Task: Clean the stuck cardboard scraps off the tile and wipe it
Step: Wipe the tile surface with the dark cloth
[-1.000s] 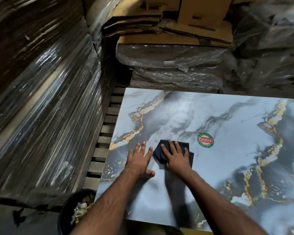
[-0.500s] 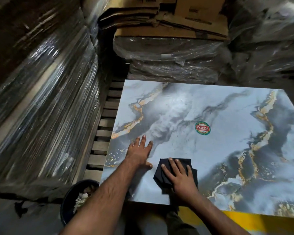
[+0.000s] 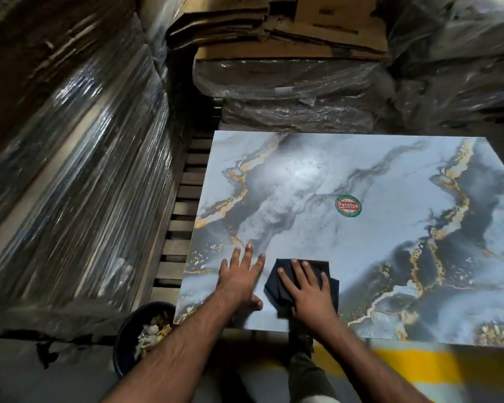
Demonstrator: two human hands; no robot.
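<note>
Far left: shrink-wrapped stack (image 3: 70, 175), tall, running near to far. Near left on the floor: dark bucket (image 3: 128, 341) with pale scraps inside, just off the tile's near-left corner. Wooden pallet slats (image 3: 184, 205) show along the tile's left edge. Tile (image 3: 361, 228): glossy marble print, grey/white with gold veins, lying flat, fills centre to right. Left hand (image 3: 239, 282) flat on the tile near its near-left corner, fingers spread, palm down, grasping nothing. Just right of it, right hand (image 3: 309, 292) pressed flat on a folded black cloth (image 3: 277, 286), fingers splayed on top, not clenched; cloth sits on the tile close to the near edge. Round red/green sticker (image 3: 349, 206) mid-tile, farther out, apart from both hands. Far side: wrapped cartons (image 3: 288, 82) with flattened cardboard on top. Yellow floor stripe (image 3: 419, 365) near right, below the tile edge.
</note>
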